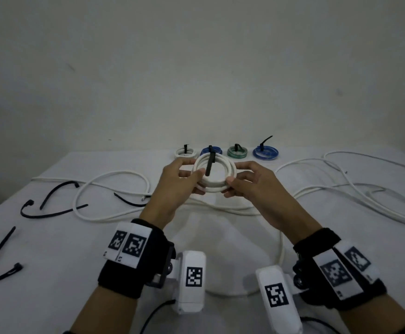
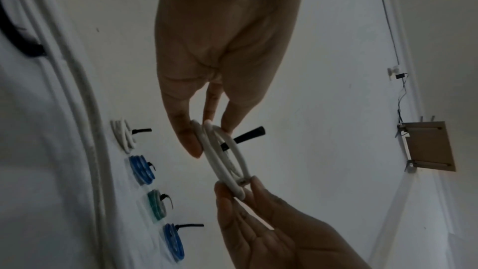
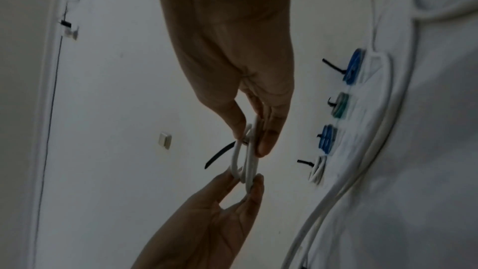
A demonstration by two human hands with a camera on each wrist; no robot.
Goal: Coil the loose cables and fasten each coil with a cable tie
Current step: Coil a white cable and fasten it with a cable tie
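A white cable coil (image 1: 220, 183) is held up over the table between both hands, with a black cable tie (image 1: 208, 166) round its far side and the tail sticking out. My left hand (image 1: 187, 175) pinches the coil's left edge with thumb and fingers. My right hand (image 1: 241, 182) pinches its right edge. In the left wrist view the left hand (image 2: 204, 136) grips the coil (image 2: 225, 165) near the tie (image 2: 248, 135). In the right wrist view the right hand (image 3: 254, 138) grips the coil (image 3: 247, 165) from above.
Four tied coils sit in a row at the table's back: white (image 1: 185, 153), blue (image 1: 218, 150), green (image 1: 237, 152), blue (image 1: 265, 153). Loose white cable sprawls at left (image 1: 114, 175) and right (image 1: 341, 189). Several loose black ties (image 1: 52, 214) lie at the left.
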